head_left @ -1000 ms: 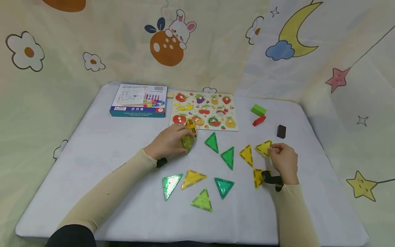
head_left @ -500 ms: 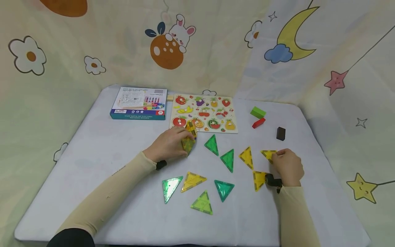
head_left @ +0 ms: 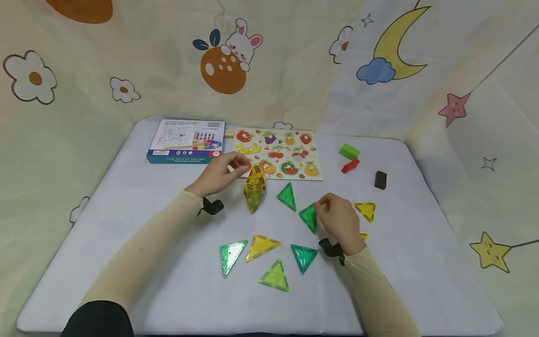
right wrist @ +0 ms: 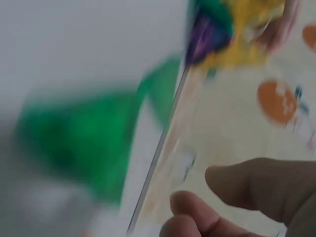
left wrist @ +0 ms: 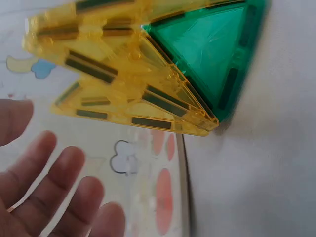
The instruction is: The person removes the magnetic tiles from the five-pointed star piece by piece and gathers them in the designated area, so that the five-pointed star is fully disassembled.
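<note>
Standing on the desk (head_left: 181,299) at the near edge of the fruit board (head_left: 281,145), the tile model (head_left: 255,188) shows yellow faces in the head view and a green one in the left wrist view. Just left of it, the left hand (head_left: 219,174) holds nothing, its fingers loosely spread. The right hand (head_left: 338,220) is at the right edge of a green triangle (head_left: 308,219), thumb and forefinger slightly apart with nothing between them; whether they touch the tile I cannot tell. Another green triangle (head_left: 287,197) lies between that tile and the model. Right of the right hand lies a yellow triangle (head_left: 367,211). Nearer lie a glossy green tile (head_left: 232,257), an amber tile (head_left: 262,246), a lime tile (head_left: 275,276) and a teal tile (head_left: 303,257). A box (head_left: 185,140) lies far left.
</note>
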A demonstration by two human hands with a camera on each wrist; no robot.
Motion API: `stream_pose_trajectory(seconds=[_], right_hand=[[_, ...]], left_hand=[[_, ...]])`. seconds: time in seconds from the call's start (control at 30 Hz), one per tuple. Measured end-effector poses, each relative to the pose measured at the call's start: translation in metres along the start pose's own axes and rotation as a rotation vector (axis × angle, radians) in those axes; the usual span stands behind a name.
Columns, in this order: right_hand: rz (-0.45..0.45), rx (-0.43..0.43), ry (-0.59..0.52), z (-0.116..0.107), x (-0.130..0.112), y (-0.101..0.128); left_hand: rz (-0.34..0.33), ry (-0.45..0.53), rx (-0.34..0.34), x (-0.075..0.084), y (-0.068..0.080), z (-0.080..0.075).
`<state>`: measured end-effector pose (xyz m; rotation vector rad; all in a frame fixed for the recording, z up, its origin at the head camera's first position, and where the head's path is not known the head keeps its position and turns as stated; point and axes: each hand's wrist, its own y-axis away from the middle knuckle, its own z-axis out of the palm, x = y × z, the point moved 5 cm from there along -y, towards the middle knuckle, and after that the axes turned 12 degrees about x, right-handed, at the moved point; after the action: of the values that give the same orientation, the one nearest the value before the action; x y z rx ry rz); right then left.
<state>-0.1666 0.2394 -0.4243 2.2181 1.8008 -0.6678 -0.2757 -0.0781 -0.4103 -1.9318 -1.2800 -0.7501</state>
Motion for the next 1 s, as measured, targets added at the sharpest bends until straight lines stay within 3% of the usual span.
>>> stream_pose_trajectory(seconds=[0.17,0.37,0.53,0.67,0.9,1.0], right_hand=[[-0.142,-0.104,-0.065,0.034,-0.064,0.013],[-0.199,-0.195,-0.047,0.066,-0.104,0.014],[-0.191,-0.187,0.003,0.079,-0.114,0.010],[-0.181,-0.172,0.033,0.085,-0.115,0.008],[-0.202,-0.166,0.033,0.081,-0.108,0.005],[-0.233,-0.189,0.017,0.078,-0.104,0.002]], left_hand=[[-0.131,0.015,-0.155,-0.019,-0.009,0.011],[-0.138,0.063,-0.220,-0.028,-0.011,0.025],[-0.121,0.092,-0.199,-0.030,-0.009,0.031],[-0.152,0.099,-0.172,-0.030,-0.003,0.032],[-0.179,0.087,-0.111,-0.030,0.011,0.032],[-0.207,0.126,-0.101,-0.032,0.017,0.034]])
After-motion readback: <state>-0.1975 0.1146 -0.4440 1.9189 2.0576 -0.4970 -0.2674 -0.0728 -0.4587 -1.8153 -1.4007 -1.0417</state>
